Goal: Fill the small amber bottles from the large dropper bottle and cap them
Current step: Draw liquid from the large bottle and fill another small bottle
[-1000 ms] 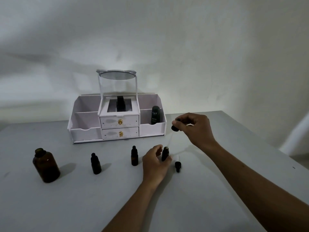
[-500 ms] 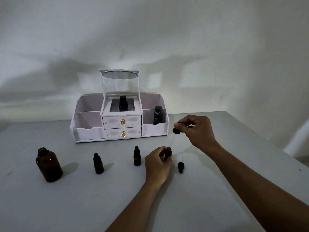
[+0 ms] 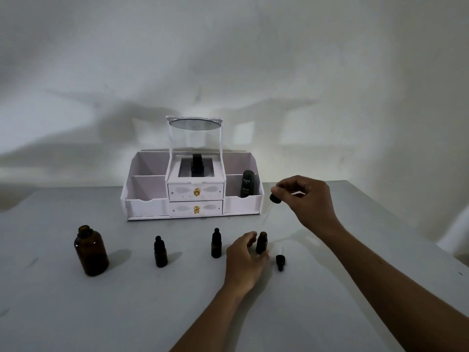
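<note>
Head view: left hand grips uncapped small amber bottle, upright on bench. Right hand raised above and right of it, fingertips pinching black dropper bulb; pipette below too faint to trace. Loose small cap lies just right of held bottle. Capped small bottle near left hand; second capped bottle further left. Large dropper bottle open, far left. White organiser behind.
</note>
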`<state>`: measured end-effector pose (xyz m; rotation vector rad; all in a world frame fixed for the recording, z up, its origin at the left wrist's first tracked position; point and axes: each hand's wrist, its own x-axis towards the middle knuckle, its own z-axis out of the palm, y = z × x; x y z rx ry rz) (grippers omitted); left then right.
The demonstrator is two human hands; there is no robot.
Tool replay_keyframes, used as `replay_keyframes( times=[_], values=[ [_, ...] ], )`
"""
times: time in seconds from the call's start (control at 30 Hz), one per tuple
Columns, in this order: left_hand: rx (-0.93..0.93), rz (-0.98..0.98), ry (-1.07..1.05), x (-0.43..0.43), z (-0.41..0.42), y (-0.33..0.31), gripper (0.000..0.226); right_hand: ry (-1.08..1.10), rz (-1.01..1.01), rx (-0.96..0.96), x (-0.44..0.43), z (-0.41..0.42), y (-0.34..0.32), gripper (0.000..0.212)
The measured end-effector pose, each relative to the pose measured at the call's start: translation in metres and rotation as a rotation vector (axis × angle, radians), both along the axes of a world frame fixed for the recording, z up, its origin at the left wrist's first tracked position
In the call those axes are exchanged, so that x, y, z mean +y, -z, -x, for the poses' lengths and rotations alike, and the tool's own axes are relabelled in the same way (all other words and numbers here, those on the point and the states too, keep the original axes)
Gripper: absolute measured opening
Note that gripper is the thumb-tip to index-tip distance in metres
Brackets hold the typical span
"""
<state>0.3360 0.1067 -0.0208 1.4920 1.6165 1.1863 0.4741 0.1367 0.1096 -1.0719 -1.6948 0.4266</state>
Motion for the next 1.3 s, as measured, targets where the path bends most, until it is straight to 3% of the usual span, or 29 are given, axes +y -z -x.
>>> replay_keyframes(
  times=[0.13,0.3,0.6,0.77,0.93,1.3],
  values=[
    [-0.095,0.065,0.048,-0.043,0.023,-0.006,0.053,-0.051,-0.058,0.199,-0.012,0.016,-0.031,0.004],
    [-0.18,0.054,-0.024,-0.1,0.085,-0.009,0.029,-0.258,0.033,0.315,-0.025,0.068,-0.049,0.009],
    [-0.219,-0.036,-0.456,-0.158,0.234,-0.006,0.026,-0.478,0.085,0.205,-0.049,0.205,-0.039,0.005],
    [-0.212,-0.066,-0.595,-0.155,0.282,-0.004,0.043,-0.521,0.075,0.138,-0.055,0.267,-0.033,0.005],
    [-0.172,-0.055,-0.587,-0.133,0.294,-0.007,0.064,-0.521,0.041,0.072,-0.054,0.297,-0.032,0.006],
    [-0.12,-0.102,-0.534,-0.104,0.301,-0.006,0.075,-0.528,0.051,-0.021,-0.035,0.307,-0.025,0.007]
  ],
)
